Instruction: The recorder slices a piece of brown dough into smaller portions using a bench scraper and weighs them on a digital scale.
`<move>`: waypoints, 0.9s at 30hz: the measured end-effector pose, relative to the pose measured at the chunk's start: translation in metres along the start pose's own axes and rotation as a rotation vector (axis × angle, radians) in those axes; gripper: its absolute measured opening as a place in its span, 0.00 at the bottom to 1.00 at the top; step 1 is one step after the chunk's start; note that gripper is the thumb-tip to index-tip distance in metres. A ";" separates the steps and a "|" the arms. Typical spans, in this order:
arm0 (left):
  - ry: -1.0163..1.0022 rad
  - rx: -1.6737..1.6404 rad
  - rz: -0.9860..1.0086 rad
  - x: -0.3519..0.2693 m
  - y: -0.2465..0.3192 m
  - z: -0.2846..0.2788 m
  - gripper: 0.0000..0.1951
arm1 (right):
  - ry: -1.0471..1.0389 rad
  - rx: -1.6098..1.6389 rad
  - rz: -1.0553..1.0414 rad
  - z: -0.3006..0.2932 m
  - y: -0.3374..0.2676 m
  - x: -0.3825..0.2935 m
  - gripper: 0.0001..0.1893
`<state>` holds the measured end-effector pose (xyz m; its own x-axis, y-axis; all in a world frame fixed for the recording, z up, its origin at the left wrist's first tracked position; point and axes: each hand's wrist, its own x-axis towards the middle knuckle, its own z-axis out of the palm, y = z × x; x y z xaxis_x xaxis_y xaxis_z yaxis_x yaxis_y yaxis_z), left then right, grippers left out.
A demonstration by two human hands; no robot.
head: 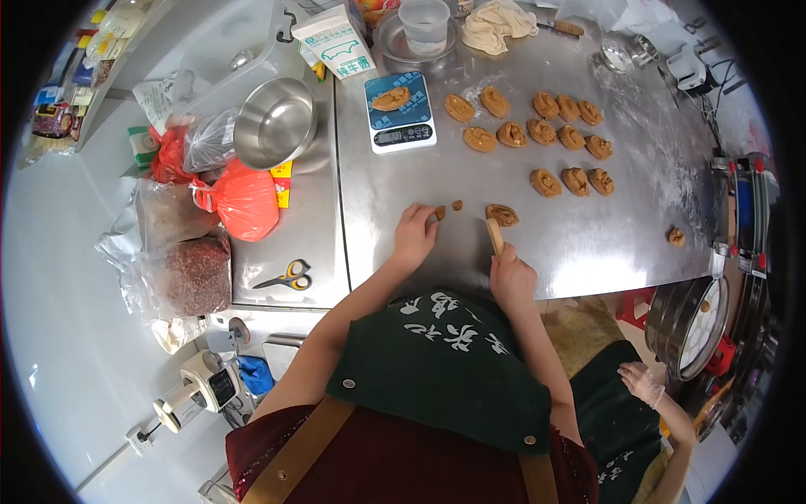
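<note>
My left hand (415, 234) rests on the steel table, its fingertips at a small scrap of brown dough (440, 213). Whether the fingers pinch that scrap, I cannot tell. Another small scrap (458, 205) lies just to its right. In my right hand (513, 277) is a wooden-handled tool (495, 237), with no blade visible. Its far end meets the near edge of a brown dough piece (502, 215). A similar piece (390, 99) sits on the digital kitchen scale (405, 140), whose display is lit.
Several dough pieces (541, 131) stand in loose rows at right; one small lump (676, 237) lies near the edge. A steel bowl (275, 123), red bag (245, 201) and scissors (289, 275) are left. A co-worker's gloved hand (641, 384) is lower right, near a steamer (686, 327).
</note>
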<state>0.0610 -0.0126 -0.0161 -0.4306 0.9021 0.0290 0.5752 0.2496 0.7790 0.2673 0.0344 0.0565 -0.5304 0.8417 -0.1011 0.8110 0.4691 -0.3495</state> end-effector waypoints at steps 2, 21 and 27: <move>0.000 0.004 -0.010 0.003 0.000 0.005 0.11 | 0.018 0.006 -0.013 0.000 0.000 0.000 0.13; -0.067 0.014 0.055 0.019 0.003 0.000 0.07 | 0.012 0.017 -0.009 0.001 0.000 0.000 0.12; 0.395 0.291 0.332 0.116 0.005 -0.047 0.22 | -0.012 0.030 -0.005 0.006 0.004 0.001 0.15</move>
<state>-0.0184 0.0765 0.0210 -0.3890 0.7627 0.5167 0.8666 0.1127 0.4861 0.2685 0.0359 0.0496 -0.5376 0.8359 -0.1107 0.8008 0.4651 -0.3773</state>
